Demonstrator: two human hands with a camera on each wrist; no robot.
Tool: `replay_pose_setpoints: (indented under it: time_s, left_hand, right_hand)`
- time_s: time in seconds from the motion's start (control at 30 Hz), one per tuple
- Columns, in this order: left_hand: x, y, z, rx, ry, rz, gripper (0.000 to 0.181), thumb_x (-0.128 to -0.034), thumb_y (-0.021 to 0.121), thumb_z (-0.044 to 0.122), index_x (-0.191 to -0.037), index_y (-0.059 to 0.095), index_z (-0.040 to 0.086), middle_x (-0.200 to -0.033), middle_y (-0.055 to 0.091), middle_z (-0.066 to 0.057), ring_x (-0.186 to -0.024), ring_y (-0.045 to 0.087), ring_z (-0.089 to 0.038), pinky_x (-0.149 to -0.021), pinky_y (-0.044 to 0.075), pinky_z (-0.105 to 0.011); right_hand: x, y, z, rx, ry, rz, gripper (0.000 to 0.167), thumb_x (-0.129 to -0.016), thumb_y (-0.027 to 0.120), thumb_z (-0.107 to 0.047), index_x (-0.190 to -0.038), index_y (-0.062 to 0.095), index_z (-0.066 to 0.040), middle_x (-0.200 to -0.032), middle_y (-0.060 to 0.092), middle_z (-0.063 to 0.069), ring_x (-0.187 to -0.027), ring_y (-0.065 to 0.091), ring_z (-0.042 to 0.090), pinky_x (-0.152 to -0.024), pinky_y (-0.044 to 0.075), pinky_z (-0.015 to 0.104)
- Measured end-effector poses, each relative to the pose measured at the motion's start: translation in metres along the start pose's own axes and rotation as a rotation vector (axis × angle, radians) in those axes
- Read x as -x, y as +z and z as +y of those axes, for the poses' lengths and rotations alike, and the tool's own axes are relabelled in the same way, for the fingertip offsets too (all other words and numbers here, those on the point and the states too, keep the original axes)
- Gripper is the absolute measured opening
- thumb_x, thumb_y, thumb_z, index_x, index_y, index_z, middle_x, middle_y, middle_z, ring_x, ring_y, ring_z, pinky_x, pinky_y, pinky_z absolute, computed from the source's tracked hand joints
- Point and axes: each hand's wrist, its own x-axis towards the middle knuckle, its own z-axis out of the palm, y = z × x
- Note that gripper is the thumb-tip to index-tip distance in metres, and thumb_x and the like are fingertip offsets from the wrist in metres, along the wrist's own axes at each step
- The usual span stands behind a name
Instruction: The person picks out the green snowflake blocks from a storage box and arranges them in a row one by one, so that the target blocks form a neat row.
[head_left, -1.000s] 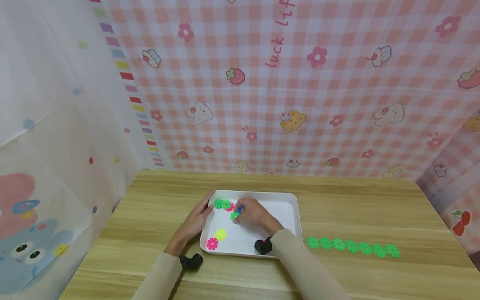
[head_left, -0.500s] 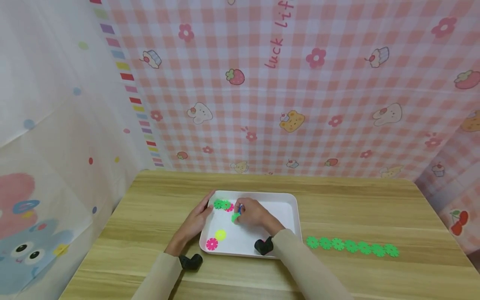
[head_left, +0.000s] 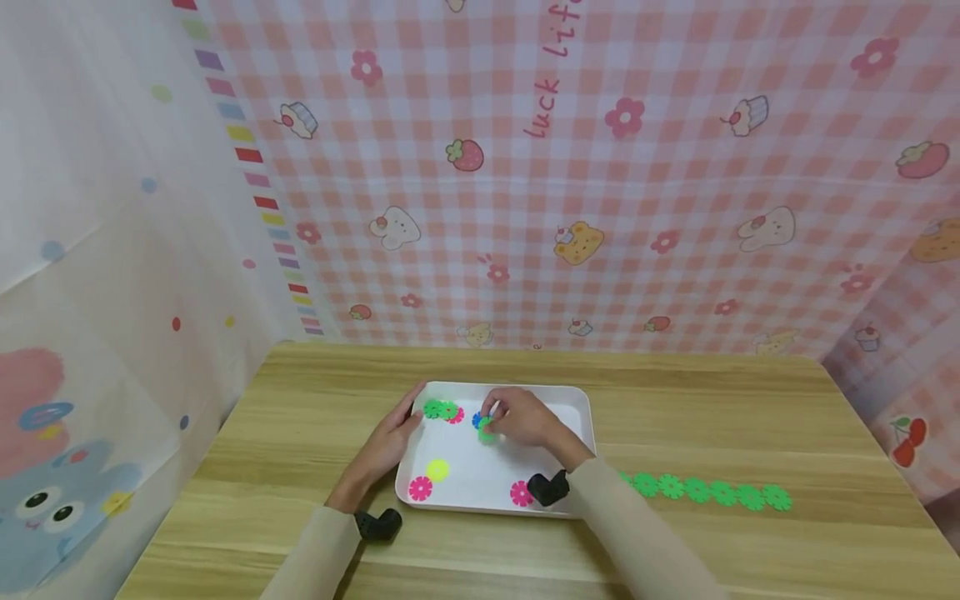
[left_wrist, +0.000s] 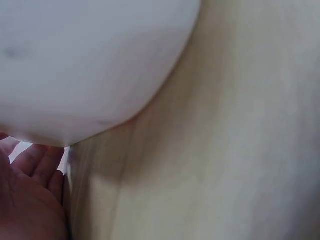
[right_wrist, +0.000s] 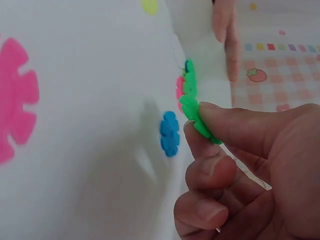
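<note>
Pinching right hand [head_left: 521,418]: the thumb and forefinger nip a green disc [right_wrist: 192,110]; the other fingers curl in below them.
Green disc: it has shifted right with the hand in the last half second and is raised over the tray [head_left: 567,410], toward its far edge; it looks free to be handled singly.
Blue disc [right_wrist: 170,134]: now better uncovered, lying apart from the held piece.
Left hand [head_left: 386,442]: thumb over the tray's left rim, fingers along its outside, holding it, as before.
Tray's far left corner: overlapping green discs [head_left: 433,409] with a pink disc [head_left: 457,416] partly beneath.
Tray's near left corner: another pink disc [head_left: 421,488] and a yellow disc [head_left: 437,470].
Tray's near edge: a third pink disc [head_left: 519,493], newly exposed beside the black wrist camera [head_left: 550,488], which partly blocks it.
Tabletop [head_left: 690,417]: right of the tray runs a row of green discs [head_left: 697,490]; the right sleeve [head_left: 637,525] hides part of its left end.
</note>
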Motion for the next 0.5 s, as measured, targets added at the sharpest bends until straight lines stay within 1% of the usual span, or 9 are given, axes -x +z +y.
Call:
replay_pose_setpoints:
  time_s: [0.13,0.33,0.5]
  left_hand:
    - [0.0,-0.001,-0.001,-0.004,0.003,-0.002,0.051,-0.1086,0.033,0.018,-0.159,0.023,0.022,-0.166,0.016,0.0,-0.153,0.006,-0.021,-0.124,0.005,-0.046]
    - [-0.001,-0.001,-0.002,-0.002,-0.002,-0.004,0.051,-0.1087,0.033,0.02,-0.159,0.024,0.022,-0.166,0.016,0.0,-0.153,0.006,-0.021,-0.124,0.004,-0.046]
    - [-0.002,-0.001,-0.002,0.0,0.002,-0.004,0.051,-0.1087,0.033,0.02,-0.159,0.023,0.022,-0.166,0.016,0.0,-0.153,0.006,-0.022,-0.124,0.003,-0.047]
  right_hand:
    - [0.01,-0.014,0.001,0.012,-0.015,0.026,0.01,-0.087,0.074,-0.009,-0.093,0.067,-0.014,-0.083,0.061,0.001,-0.078,0.054,0.017,-0.063,0.045,0.027]
    - [0.028,-0.036,0.009,0.018,-0.087,0.07,0.012,-0.086,0.075,-0.007,-0.094,0.067,-0.013,-0.081,0.063,0.0,-0.079,0.057,0.015,-0.066,0.047,0.029]
    - [0.047,-0.057,0.016,-0.006,-0.06,0.096,0.012,-0.089,0.073,-0.008,-0.097,0.067,-0.014,-0.085,0.063,0.0,-0.082,0.056,0.017,-0.073,0.048,0.031]
